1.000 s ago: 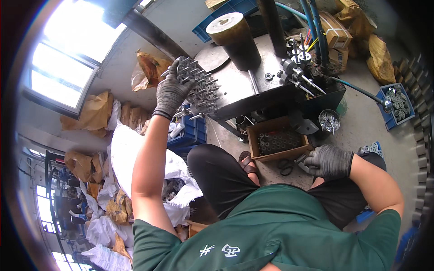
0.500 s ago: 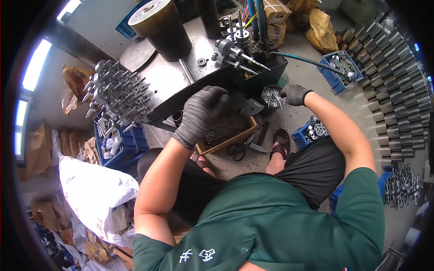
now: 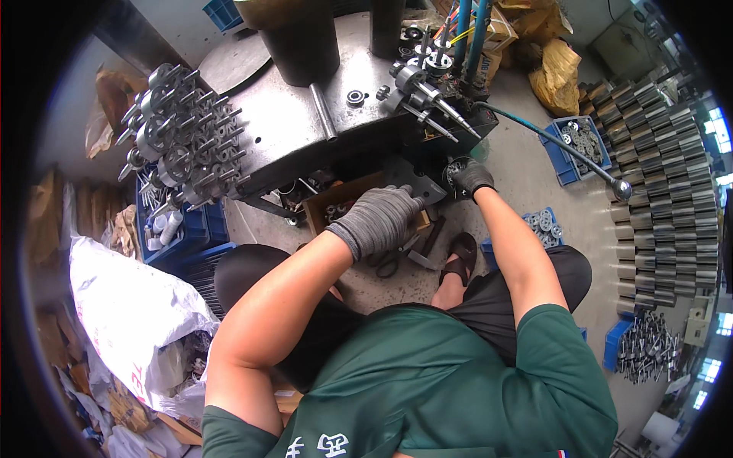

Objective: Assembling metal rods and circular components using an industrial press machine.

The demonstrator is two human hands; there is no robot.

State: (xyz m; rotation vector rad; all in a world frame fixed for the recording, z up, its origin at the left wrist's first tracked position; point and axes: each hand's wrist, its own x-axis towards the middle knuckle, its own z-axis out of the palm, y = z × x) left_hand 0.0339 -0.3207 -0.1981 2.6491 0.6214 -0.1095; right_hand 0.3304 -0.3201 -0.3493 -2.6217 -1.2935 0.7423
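Note:
My left hand (image 3: 382, 221), in a grey glove, hangs over the wooden box (image 3: 311, 216) below the bench. Its fingers are curled together, and whatever they may hold is hidden. My right hand (image 3: 473, 178), also gloved, reaches down to a round tin (image 3: 452, 169) of small metal parts; its fingertips are lost among them. Above the hands, a metal bench (image 3: 286, 137) carries a small ring bearing (image 3: 355, 98), a loose metal rod (image 3: 323, 112) and metal shafts with thick round bodies (image 3: 416, 82).
Many shafted metal parts (image 3: 179, 137) stand stacked at the bench's left end. A long lever (image 3: 550, 141) with a ball end juts out right. Scissors (image 3: 387, 267) lie near my feet. Blue crates (image 3: 565, 164) and stacked metal cylinders (image 3: 664, 198) stand at right.
My left hand has lowered from the bench edge and moved right over the wooden box. My right hand has moved in to the tin. The whole view has shifted slightly.

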